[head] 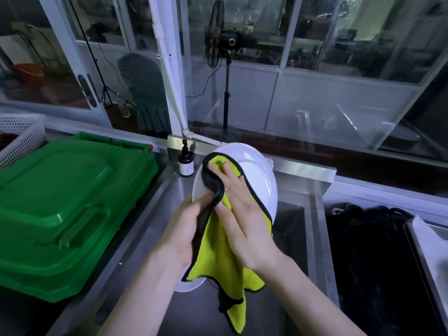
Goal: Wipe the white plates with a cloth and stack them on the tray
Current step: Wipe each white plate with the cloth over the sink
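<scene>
Green bin left of left hand gripping tilted white plate; right hand lies flat, pressing yellow cloth.

The plate is seen as plain white. The cloth is coloured yellow-green on one face and dark grey on the other, and is edged in black. The bin lid is coloured bright green. The basket is white and patterned with small holes. The bottle is tinted brown, topped with a black pump and labelled in white. The sink is finished in silver-grey.
</scene>
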{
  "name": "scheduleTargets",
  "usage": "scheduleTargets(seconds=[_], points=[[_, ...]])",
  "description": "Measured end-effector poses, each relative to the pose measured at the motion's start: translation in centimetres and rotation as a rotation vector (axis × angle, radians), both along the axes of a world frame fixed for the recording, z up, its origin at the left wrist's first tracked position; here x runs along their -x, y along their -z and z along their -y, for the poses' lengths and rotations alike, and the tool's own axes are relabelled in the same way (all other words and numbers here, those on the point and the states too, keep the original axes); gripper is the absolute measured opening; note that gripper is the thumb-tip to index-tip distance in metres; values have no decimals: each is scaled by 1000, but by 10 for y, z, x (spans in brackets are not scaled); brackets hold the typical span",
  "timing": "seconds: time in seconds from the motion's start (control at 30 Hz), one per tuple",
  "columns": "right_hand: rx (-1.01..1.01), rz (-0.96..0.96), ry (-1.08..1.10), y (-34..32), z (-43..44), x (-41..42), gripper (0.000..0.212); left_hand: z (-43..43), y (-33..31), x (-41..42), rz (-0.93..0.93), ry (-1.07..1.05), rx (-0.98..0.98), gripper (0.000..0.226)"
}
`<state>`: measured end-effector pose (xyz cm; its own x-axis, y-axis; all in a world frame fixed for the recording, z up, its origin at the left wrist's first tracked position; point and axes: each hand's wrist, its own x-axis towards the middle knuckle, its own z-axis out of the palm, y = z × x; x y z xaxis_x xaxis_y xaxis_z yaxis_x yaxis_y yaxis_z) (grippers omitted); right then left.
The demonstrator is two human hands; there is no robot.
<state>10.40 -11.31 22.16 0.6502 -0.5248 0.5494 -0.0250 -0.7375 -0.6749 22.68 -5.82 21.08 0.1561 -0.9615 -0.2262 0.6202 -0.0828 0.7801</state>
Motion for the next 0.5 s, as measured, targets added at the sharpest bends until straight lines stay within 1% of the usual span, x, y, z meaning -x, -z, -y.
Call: scheduleTargets(seconds=[0.03, 0.1, 0.13, 0.17, 0.2, 0.23, 0.3, 0.33, 0.37, 0.4, 0.47, 0.5], points=[[-4, 4, 0, 0, 3, -1, 47, 1, 6, -3, 9, 5, -22, 45], [-40, 11, 51, -5, 13, -4, 45, 1, 9, -5, 56, 39, -36, 28], [-56, 22, 96, -8, 19, -6, 44, 0, 5, -4, 38, 11, -48, 22], [-76, 36, 151, -10, 26, -7, 43, 1, 5, -3, 68, 0, -45, 21], [-110, 47, 210, -9, 32, -7, 42, 3, 5, 0, 100, -52, -86, 23], [-163, 55, 260, -5, 37, -5, 41, 2, 5, 3, 51, -106, -110, 28], [-280, 60, 305, 6, 39, 5, 44, -8, 7, 2, -33, -132, -75, 41], [-289, 41, 308, 13, 34, 11, 47, -10, 6, 2, -65, -145, -43, 45], [-245, 8, 303, 20, 27, 16, 49, -9, 4, 0, -97, -168, -17, 45], [-156, -37, 284, 27, 16, 19, 50, -8, 3, -1, -124, -188, 3, 44], [22, -130, 184, 36, -6, 17, 53, -5, 0, 0, -138, -189, 24, 42], [63, -158, 134, 37, -12, 14, 54, -5, 1, 1, -136, -182, 21, 40]])
